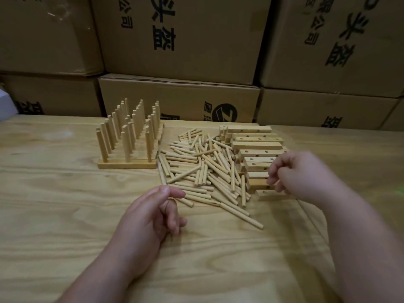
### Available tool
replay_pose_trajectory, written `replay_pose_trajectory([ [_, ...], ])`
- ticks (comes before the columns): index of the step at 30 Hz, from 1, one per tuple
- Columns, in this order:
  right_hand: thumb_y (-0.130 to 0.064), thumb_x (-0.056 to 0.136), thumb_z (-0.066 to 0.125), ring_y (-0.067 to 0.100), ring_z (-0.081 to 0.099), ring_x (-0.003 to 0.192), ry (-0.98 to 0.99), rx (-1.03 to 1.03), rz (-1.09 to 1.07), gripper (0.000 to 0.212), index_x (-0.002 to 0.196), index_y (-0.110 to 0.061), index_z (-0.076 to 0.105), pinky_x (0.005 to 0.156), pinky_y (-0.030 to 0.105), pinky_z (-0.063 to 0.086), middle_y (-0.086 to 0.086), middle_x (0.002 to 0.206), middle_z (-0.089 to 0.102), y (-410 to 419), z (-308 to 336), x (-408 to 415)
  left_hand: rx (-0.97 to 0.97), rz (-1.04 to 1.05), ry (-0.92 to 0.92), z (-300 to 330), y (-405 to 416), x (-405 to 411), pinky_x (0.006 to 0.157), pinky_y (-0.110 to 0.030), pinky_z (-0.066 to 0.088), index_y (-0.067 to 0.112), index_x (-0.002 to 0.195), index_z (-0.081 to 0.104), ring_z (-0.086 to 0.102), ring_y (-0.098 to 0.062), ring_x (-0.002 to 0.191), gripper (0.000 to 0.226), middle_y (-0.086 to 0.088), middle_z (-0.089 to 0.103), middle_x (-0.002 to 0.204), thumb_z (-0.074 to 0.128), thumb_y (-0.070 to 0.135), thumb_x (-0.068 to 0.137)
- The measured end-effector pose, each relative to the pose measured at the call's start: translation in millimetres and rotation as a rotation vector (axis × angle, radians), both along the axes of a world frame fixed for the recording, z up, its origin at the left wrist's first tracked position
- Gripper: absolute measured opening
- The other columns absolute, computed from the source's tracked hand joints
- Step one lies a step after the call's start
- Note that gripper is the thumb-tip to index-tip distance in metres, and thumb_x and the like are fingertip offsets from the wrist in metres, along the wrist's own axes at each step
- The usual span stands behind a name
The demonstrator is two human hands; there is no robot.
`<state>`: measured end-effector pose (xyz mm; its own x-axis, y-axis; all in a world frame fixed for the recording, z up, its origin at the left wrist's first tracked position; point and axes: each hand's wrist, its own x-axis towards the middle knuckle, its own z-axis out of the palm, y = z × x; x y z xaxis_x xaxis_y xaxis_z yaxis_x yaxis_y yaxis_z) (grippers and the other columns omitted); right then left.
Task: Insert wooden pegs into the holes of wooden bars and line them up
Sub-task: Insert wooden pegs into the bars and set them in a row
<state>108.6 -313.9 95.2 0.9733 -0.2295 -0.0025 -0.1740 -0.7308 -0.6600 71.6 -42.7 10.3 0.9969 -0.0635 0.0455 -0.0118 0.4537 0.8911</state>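
Note:
Several wooden bars with upright pegs (129,136) stand lined up in rows at the back left of the table. A loose pile of wooden pegs (203,171) lies in the middle. To its right is a stack of bare wooden bars (255,145) with holes in them. My left hand (153,213) rests on the table just in front of the pile, fingers loosely curled and holding nothing. My right hand (295,173) is blurred and hovers over the near end of the bare bars. Its fingers are curled in, and I see nothing held in them.
The work surface is a pale plywood table (65,215). Stacked cardboard boxes (179,40) form a wall right behind it. A white object (5,103) pokes in at the far left edge.

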Motion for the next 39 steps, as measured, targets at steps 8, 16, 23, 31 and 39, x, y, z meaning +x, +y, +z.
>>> replay_pose_trajectory([
  [8, -0.021, 0.094, 0.056, 0.01, 0.062, 0.094, 0.287, -0.284, 0.127, 0.032, 0.104, -0.04, 0.079, 0.07, 0.026, 0.049, -0.016, 0.1, 0.066, -2.0, -0.5, 1.1, -0.006, -0.007, 0.018, -0.3, 1.5, -0.1, 0.064, -0.035, 0.054, 0.017, 0.079, 0.074, 0.041, -0.021, 0.046, 0.029, -0.007, 0.037, 0.051, 0.053, 0.035, 0.082],
  [16, -0.017, 0.089, 0.055, 0.027, 0.072, 0.092, 0.578, -0.457, 0.269, 0.041, 0.127, -0.025, 0.067, 0.086, 0.045, 0.062, -0.002, 0.087, 0.078, 13.2, 13.9, -10.4, 0.017, 0.005, 0.0, 0.4, 0.3, -1.5, 0.064, -0.036, 0.053, 0.015, 0.079, 0.073, 0.041, -0.021, 0.045, 0.028, -0.007, 0.037, 0.049, 0.051, 0.032, 0.082],
  [23, -0.03, 0.098, 0.047, 0.024, 0.073, 0.089, 0.561, -0.484, 0.303, 0.049, 0.147, -0.029, 0.047, 0.084, 0.041, 0.062, -0.013, 0.067, 0.075, 11.8, 19.7, -10.5, 0.008, 0.009, -0.018, -0.2, -0.2, -1.1, 0.059, -0.032, 0.056, 0.013, 0.08, 0.073, 0.039, -0.021, 0.045, 0.027, -0.007, 0.035, 0.049, 0.052, 0.03, 0.083],
  [31, -0.002, 0.08, 0.055, 0.03, 0.068, 0.087, 0.612, -0.478, 0.257, 0.052, 0.125, -0.026, 0.069, 0.067, 0.034, 0.06, 0.004, 0.092, 0.073, 13.1, 11.4, -7.2, 0.005, 0.004, -0.026, 0.4, 0.8, -1.5, 0.059, -0.03, 0.055, 0.014, 0.08, 0.074, 0.04, -0.021, 0.045, 0.026, -0.007, 0.036, 0.048, 0.054, 0.031, 0.082],
  [39, -0.008, 0.086, 0.047, 0.02, 0.062, 0.069, 0.571, -0.459, 0.312, 0.049, 0.12, -0.035, 0.068, 0.058, 0.027, 0.052, -0.007, 0.058, 0.069, 14.9, 10.4, -4.4, 0.015, 0.0, -0.034, -0.8, 1.1, -1.1, 0.061, -0.031, 0.055, 0.015, 0.081, 0.074, 0.041, -0.02, 0.044, 0.026, -0.006, 0.037, 0.048, 0.052, 0.028, 0.086],
])
